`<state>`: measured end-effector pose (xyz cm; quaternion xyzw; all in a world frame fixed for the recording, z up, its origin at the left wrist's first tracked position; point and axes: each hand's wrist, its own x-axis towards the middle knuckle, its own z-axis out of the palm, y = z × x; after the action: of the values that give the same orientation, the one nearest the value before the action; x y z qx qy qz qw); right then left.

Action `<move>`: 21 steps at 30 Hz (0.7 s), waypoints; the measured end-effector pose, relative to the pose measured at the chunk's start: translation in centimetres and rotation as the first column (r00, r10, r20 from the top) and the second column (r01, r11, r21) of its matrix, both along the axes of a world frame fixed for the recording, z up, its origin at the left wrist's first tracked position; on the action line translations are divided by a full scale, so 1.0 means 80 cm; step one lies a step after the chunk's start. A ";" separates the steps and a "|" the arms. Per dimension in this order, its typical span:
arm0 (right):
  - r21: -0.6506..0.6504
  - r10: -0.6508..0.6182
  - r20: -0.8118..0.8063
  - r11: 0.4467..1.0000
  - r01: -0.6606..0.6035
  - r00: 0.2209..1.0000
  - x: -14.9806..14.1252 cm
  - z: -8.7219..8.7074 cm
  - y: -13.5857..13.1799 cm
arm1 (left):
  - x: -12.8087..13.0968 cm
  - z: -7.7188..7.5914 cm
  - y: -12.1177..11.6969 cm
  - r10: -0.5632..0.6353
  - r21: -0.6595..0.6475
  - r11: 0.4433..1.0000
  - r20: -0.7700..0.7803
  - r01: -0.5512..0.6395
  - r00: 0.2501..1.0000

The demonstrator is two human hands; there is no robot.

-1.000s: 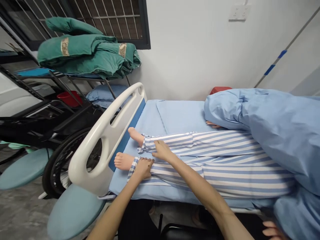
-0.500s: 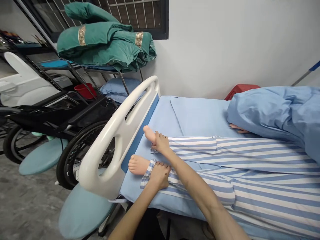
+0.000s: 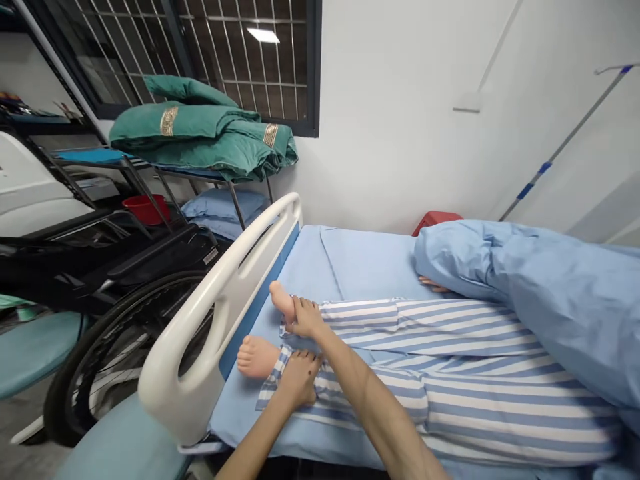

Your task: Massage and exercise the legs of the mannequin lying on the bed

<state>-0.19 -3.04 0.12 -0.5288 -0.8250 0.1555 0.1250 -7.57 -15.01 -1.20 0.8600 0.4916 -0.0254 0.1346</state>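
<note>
Wheelchair: black frame (image 3: 155,263), left of the white footboard (image 3: 173,400), with a spoked wheel beside it.
Rack items: folded green bedding (image 3: 200,137), a red basin (image 3: 145,209) and a blue pillow (image 3: 225,210), all beyond the footboard.
Mannequin feet: bare, upright, pale; the far foot (image 3: 281,300) and near foot (image 3: 257,357) lie just inside the footboard, apart from it.
Left hand (image 3: 299,380): on the near ankle, over the trouser cuff; grip lies pressed down, and whether it closes around the ankle cannot be told.
Right hand (image 3: 306,319): crossed above the left forearm; grip curled around the far foot at the ankle.
Striped trousers (image 3: 475,373): blue and white, rucked at the cuffs, running away from the footboard along the blue bed sheet (image 3: 370,267).
Blue blanket (image 3: 540,300): bunched over the mannequin's upper body, farthest right of the footboard.
</note>
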 end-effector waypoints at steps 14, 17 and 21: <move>0.108 -0.105 0.183 0.990 0.087 0.978 0.171 -0.015 -0.021 | 0.003 -0.038 -0.068 0.338 0.145 0.754 0.752 -0.641 0.566; 0.138 -0.112 0.184 0.987 0.087 0.976 0.170 -0.027 -0.022 | -0.032 -0.071 -0.091 0.505 0.023 0.517 0.799 -0.856 0.327; 0.127 -0.130 0.189 0.986 0.107 0.973 0.168 -0.031 -0.023 | -0.025 -0.094 -0.104 0.679 -0.314 0.517 0.717 -0.796 0.158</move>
<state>13.22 -4.85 -2.33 -0.5818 -0.8078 0.0465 0.0826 -9.56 -23.34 -8.70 0.4327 0.7348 0.4491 0.2667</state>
